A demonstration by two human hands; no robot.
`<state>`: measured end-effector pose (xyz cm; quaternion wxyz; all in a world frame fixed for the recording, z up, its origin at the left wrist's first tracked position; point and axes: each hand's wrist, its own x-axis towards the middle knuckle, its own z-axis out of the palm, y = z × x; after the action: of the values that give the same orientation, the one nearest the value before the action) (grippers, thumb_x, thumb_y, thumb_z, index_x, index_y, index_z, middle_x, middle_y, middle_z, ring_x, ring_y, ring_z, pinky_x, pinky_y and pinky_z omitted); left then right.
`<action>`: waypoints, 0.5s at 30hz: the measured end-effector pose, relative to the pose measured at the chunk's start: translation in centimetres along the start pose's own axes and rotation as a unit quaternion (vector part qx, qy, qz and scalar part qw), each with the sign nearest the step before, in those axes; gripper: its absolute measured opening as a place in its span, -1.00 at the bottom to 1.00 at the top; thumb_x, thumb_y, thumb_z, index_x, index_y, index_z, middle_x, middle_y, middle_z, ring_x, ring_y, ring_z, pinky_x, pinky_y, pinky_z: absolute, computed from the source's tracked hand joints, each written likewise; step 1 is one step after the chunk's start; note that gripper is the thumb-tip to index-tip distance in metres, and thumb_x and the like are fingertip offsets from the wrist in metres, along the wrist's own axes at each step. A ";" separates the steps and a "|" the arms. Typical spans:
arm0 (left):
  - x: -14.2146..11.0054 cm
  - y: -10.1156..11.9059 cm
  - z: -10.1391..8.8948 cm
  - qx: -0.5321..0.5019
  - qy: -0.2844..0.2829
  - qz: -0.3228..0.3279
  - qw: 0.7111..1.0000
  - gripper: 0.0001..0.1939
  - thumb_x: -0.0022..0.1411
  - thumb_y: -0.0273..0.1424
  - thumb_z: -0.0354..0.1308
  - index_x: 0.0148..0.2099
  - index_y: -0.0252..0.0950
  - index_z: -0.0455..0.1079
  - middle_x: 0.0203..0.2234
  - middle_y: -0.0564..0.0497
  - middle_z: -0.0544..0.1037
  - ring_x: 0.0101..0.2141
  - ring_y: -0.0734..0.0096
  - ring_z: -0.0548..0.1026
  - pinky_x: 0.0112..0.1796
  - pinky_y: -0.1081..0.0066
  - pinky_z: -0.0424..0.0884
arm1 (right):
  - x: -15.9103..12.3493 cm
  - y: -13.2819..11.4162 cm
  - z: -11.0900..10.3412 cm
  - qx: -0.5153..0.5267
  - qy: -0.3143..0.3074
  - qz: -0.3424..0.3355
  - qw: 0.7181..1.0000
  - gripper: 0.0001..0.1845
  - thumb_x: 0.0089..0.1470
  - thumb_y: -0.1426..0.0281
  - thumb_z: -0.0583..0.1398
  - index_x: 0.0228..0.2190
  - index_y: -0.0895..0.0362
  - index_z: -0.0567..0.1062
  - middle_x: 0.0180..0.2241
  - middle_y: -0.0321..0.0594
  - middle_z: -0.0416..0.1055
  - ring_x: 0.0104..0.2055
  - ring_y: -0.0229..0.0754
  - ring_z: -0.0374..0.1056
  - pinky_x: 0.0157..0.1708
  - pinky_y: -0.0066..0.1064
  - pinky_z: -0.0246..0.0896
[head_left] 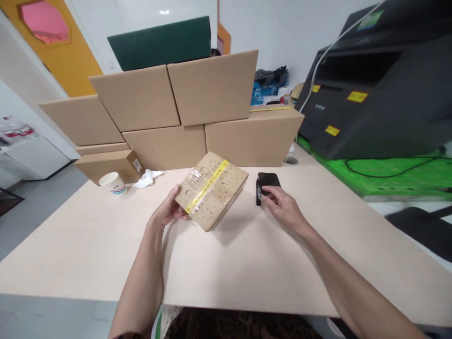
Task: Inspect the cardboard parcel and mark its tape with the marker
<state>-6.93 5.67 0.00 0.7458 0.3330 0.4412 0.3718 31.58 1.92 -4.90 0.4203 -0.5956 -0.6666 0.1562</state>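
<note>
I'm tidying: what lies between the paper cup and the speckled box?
The head view shows a crumpled white tissue nearer the paper cup, then bare table toward the left hand and speckled box.

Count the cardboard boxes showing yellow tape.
2. The small cardboard box is tilted in the left hand; the large cardboard box sits at the right end of the stack's lower row, tape along its top. Tape on other boxes may be hidden.

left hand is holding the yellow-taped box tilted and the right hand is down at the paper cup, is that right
Not quite: the head view shows the right hand at the black marker and flat black object, not at the paper cup. The left hand is indeed holding the yellow-taped box tilted.
</note>
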 end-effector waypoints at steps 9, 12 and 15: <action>0.6 0.1 -1.2 0.104 0.006 -0.016 0.994 -0.33 0.03 0.26 0.29 -0.27 -0.30 0.46 -0.71 0.14 0.34 -0.73 0.54 0.28 -0.66 0.42 0.50 | 2.6 0.3 -0.2 -0.367 -0.226 -0.240 0.870 -0.54 0.14 0.69 0.03 -0.04 0.20 0.56 0.14 0.22 0.41 -0.02 0.13 0.39 -0.20 -0.17 0.21; 0.7 0.2 -1.5 0.123 0.016 -0.012 0.992 -0.30 -0.02 0.29 0.30 -0.27 -0.31 0.46 -0.70 0.14 0.34 -0.73 0.55 0.27 -0.65 0.42 0.49 | 3.7 0.2 0.2 -0.353 -0.245 -0.272 0.861 -0.70 0.18 0.65 0.08 -0.25 0.19 0.58 -0.10 0.11 0.50 -0.15 0.03 0.39 -0.25 -0.23 0.16; 0.6 0.4 -1.6 0.143 0.036 0.004 0.989 -0.30 0.00 0.27 0.31 -0.24 -0.32 0.46 -0.64 0.08 0.42 -0.72 0.53 0.32 -0.63 0.39 0.52 | 4.4 0.5 0.7 -0.328 -0.254 -0.297 0.860 -0.75 0.21 0.62 0.10 -0.35 0.17 0.55 -0.23 0.01 0.52 -0.21 -0.03 0.40 -0.25 -0.25 0.19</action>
<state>-8.23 6.67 -0.55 0.6725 0.4248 0.5148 0.3198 31.66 6.28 -4.04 0.0435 -0.4124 -0.9081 -0.0581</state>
